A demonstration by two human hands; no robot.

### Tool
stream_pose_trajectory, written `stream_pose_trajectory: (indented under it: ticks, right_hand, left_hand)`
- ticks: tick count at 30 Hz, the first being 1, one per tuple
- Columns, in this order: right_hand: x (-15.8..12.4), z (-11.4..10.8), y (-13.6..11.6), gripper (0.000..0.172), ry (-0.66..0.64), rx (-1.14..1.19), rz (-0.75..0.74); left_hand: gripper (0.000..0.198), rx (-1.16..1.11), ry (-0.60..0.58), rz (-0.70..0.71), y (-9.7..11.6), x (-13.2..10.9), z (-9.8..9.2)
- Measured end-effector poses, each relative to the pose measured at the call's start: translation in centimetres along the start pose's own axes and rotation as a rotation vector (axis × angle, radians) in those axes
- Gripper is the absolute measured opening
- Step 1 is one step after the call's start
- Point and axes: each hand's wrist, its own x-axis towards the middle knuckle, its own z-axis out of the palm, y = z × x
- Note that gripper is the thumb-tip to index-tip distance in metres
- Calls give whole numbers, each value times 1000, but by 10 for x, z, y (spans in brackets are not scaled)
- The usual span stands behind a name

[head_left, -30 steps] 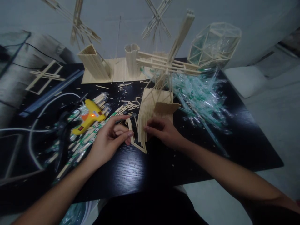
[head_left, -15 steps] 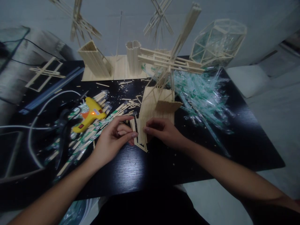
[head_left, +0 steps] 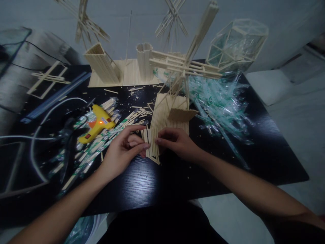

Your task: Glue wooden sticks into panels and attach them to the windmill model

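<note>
Between my hands is a small structure of glued wooden sticks [head_left: 153, 140], tilted above the black table with a thin triangular frame at its lower end. My left hand [head_left: 127, 144] pinches its left edge, thumb in front. On the right edge, my right hand [head_left: 175, 140] grips the same structure between thumb and curled fingers, which are partly hidden. Just behind it stands a windmill-like model [head_left: 184, 69] of sticks, its flat stick base [head_left: 162, 106] reaching under the held structure. A yellow glue gun [head_left: 100, 123] with a lit orange light lies left of my left hand.
Wrapped chopsticks [head_left: 86, 162] and loose sticks lie under and around the glue gun, whose white cable [head_left: 34, 149] loops left. Stick towers [head_left: 101, 64] stand at the back. Crumpled plastic wrappers [head_left: 218, 101] and a polygonal stick frame [head_left: 237, 44] occupy the right.
The dark gap between the structure's left edge and its main panel has narrowed as my left fingers shifted slightly right. My right hand keeps nearly the same place.
</note>
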Motion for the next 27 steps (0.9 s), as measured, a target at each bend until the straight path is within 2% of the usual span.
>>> stream_pose_trajectory:
  ticks: [27]
  right_hand:
    - [1,1,0,40,-31,28,15]
  left_hand:
    - [47,-32,-3,-17,1,1,1]
